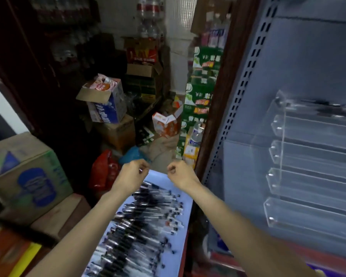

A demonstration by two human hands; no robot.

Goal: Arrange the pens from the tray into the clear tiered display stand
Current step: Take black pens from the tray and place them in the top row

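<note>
A light blue tray (pixel 183 226) lies low in the middle, heaped with several clear pens with black tips (pixel 146 214). My left hand (pixel 133 173) hovers over the tray's far end with its fingers curled; a small pale glint shows at the fingertips, too blurred to name. My right hand (pixel 179 172) hangs beside it, curled into a loose fist with nothing visible in it. The clear tiered display stand (pixel 308 172) sits on the grey shelf at the right. Its top tier holds dark pens (pixel 328 108); the lower tiers look bare.
A grey perforated shelf upright (pixel 240 100) and a brown frame stand between the tray and the stand. Cardboard boxes (pixel 26 176) are stacked at the left. Cartons, bags and bottles (pixel 116 116) crowd the floor beyond the tray.
</note>
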